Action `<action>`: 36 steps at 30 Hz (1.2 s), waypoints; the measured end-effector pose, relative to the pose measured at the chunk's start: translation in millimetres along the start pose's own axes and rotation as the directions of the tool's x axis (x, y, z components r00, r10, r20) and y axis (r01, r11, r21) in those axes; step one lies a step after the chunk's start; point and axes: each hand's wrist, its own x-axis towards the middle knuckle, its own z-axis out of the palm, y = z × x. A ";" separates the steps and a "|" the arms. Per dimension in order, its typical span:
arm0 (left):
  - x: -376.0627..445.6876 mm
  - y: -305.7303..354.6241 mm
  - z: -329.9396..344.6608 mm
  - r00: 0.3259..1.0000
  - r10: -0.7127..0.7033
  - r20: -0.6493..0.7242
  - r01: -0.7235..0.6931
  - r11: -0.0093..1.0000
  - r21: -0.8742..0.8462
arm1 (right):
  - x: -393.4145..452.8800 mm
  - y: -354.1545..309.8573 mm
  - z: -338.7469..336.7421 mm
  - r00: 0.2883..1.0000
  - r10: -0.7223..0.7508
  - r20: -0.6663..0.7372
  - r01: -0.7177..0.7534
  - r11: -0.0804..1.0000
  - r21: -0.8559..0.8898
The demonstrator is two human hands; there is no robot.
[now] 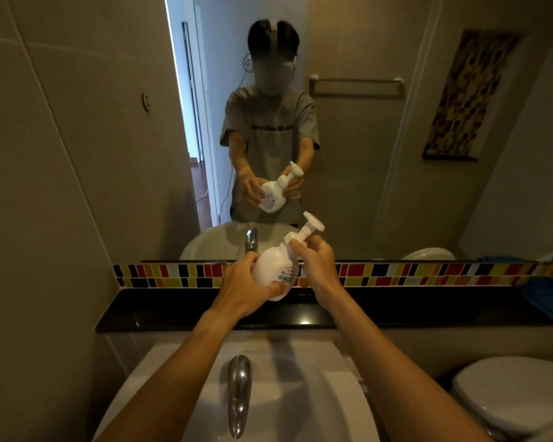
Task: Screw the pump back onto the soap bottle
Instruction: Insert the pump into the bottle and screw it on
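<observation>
Left hand [241,290] grips one soap bottle [273,271]; right hand [315,261] pinches its one pump [307,232].

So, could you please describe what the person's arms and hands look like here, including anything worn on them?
Both forearms are bare from the bottom edge of the picture up to the wrists. The left hand and right hand wear no gloves, and no watch, bracelet or ring shows. The mirror shows a grey short-sleeved T-shirt with dark lettering across the chest, its sleeves ending above the elbows.
</observation>
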 end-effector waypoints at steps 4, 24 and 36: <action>4.9 4.5 -7.5 1.000 0.008 -0.021 -0.008 1.000 -0.008 | -1.2 -5.2 0.8 0.993 0.098 0.071 -0.096 0.995 -0.028; -21.1 20.2 -26.9 0.993 -0.047 -0.108 0.007 0.940 -0.342 | -8.9 -13.3 18.5 0.988 0.091 0.127 -0.111 0.981 0.157; -16.8 34.9 -24.9 0.980 -0.038 -0.197 -0.041 0.923 -0.383 | -9.0 -23.8 33.8 0.998 0.041 0.050 -0.052 0.972 0.231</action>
